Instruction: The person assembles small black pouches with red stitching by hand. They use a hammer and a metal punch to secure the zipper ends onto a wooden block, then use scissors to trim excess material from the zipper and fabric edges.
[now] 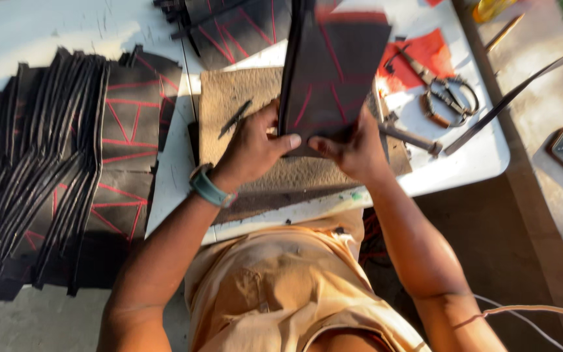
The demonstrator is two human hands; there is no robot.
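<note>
Tan shirt (281,287) below; both hands' grip pinches black panel's (333,65) near edge.

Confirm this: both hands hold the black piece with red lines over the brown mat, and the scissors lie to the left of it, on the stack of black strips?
Not quite. In the head view the scissors lie on the right side of the white table, not on the stack of black strips. Both hands do hold the black piece.

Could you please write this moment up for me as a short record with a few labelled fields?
held piece: black sheet with red lines, upright over a brown mat
left hand: grips its lower edge
right hand: grips the same edge
left of mat: stack of black pieces
right of mat: scissors on the white table
</note>
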